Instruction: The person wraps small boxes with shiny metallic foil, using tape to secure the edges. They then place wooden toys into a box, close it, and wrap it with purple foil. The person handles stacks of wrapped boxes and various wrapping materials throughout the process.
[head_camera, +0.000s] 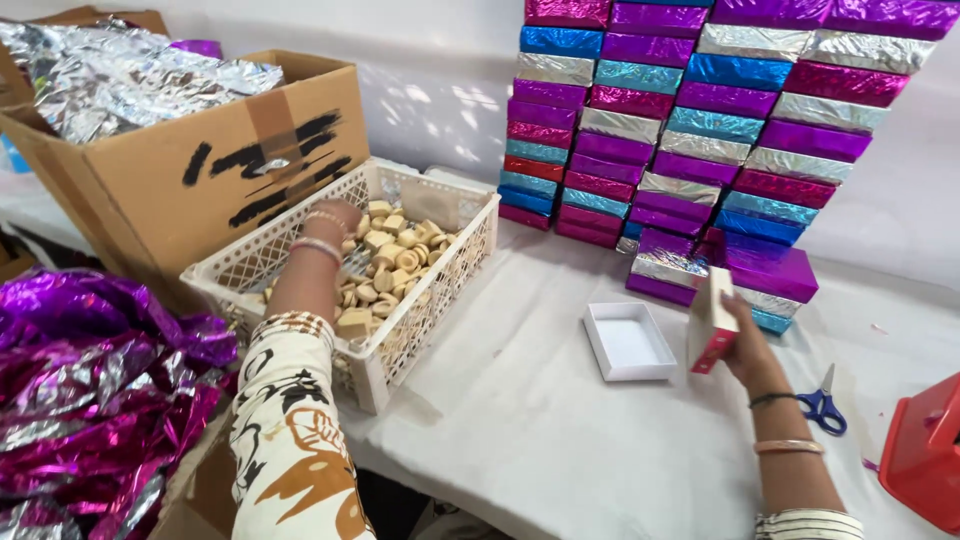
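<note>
White-clothed table (520, 420), foil-wrapped boxes (690, 130) stacked behind. Left hand (335, 218) down in lattice basket (440, 300) (grip hidden), right hand (735, 335) clutching small box lid (710, 322), open tray (628, 342) alongside.

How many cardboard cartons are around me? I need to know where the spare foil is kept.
2: one carton behind the white basket, heaped with silver foil; another at the top left corner, mostly hidden. More may lie out of view.

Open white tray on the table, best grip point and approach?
Take the tray by its two long walls, coming straight down from above. It lies flat, open side up, apparently empty, with thin upright walls and bare cloth on every side, so nothing blocks the fingers. The right hand, holding the lid, is nearest.
</note>
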